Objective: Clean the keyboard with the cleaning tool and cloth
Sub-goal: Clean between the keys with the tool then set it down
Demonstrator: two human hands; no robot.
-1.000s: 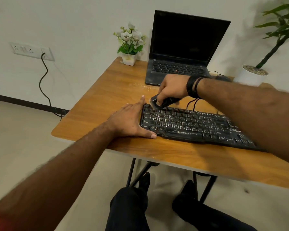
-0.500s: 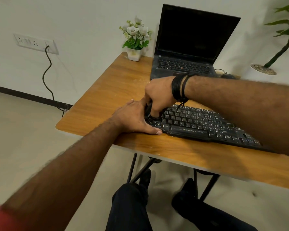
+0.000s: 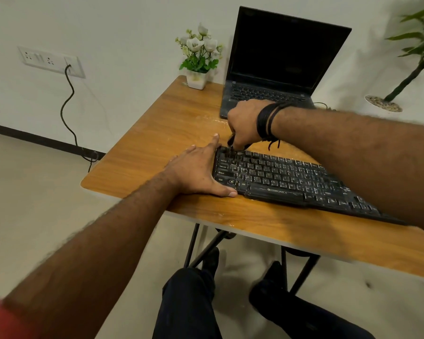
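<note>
A dusty black keyboard [image 3: 287, 178] lies across the wooden table [image 3: 171, 123]. My left hand [image 3: 196, 171] lies flat against the keyboard's left end, thumb along the front edge and fingers straight. My right hand [image 3: 245, 124] grips a small dark cleaning brush [image 3: 231, 144], mostly hidden under the fingers, with its tip on the keys at the keyboard's far left corner. No cloth is visible.
An open black laptop [image 3: 277, 67] stands behind the keyboard. At the table's back left corner sits a small white pot of flowers [image 3: 197, 56]. A potted plant [image 3: 402, 77] stands at the right. My legs show beneath the table's front edge.
My right hand swept the brush down the keyboard's left end toward the front, then returned it to the far left corner. My left hand stayed in place.
</note>
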